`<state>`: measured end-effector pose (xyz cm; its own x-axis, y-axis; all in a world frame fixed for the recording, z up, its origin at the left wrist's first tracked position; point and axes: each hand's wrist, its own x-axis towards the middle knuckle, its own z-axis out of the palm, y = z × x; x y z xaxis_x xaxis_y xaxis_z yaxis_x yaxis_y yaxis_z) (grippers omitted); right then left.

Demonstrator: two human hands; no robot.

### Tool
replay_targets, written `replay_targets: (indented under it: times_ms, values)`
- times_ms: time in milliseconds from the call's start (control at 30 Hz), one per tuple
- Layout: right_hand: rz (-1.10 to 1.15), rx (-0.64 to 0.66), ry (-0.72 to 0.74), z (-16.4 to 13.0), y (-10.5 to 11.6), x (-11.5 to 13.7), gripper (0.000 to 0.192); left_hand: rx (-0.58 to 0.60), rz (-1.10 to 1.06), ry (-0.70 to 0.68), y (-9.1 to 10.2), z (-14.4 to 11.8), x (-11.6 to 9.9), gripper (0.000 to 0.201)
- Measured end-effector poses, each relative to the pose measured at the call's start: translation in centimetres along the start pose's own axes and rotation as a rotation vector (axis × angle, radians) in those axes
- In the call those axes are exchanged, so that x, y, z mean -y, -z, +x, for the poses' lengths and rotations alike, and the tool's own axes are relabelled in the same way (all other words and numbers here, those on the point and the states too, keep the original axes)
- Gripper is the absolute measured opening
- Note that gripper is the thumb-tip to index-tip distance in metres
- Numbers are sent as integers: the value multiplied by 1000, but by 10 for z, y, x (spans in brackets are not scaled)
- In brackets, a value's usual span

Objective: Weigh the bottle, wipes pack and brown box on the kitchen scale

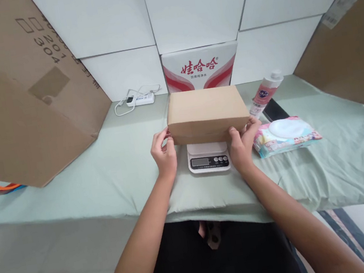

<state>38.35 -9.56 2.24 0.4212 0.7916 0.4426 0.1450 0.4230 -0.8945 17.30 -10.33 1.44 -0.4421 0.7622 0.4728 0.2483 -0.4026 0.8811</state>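
A closed brown cardboard box (207, 110) is over a white kitchen scale (209, 162), hiding most of its platform. Whether the box rests on the scale or is held just above it, I cannot tell. My left hand (164, 155) grips the box's left front corner, thumb at the near face and fingers partly hidden. At the right front corner, my right hand (242, 145) holds the box with its thumb on the front face. The scale's grey display and round buttons face me, and no digits are readable.
Right of the box lie a wet-wipes pack (286, 134), a leaning pink-labelled bottle (266, 92) and a dark flat object (275, 109). A white power strip (140, 100) with a cable sits at the back left. Large cardboard panels (17, 88) flank the green cloth (106, 179).
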Motion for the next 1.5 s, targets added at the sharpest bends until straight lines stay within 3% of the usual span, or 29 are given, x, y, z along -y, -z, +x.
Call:
replay_targets:
  times_ms: [133, 333, 467, 700, 967, 1500]
  values:
    - [7, -31, 8, 3, 1, -3, 48, 16, -19, -17, 0, 1, 2, 33]
    - [-21, -11, 139, 6, 3, -4, 62, 9, -14, -29, -1, 1, 5, 33]
    - [-107, -39, 202, 5, 6, -1, 56, -8, -16, -34, 0, 1, 5, 30]
    - [-145, -61, 225, 3, 8, 3, 51, 2, -9, -29, 0, 0, 4, 29]
    - [-116, -40, 248, 5, 10, -4, 58, -10, 25, -54, 3, 3, 9, 27]
    - [-167, -67, 257, 7, 13, 2, 50, 76, 11, -79, 3, 5, 2, 27]
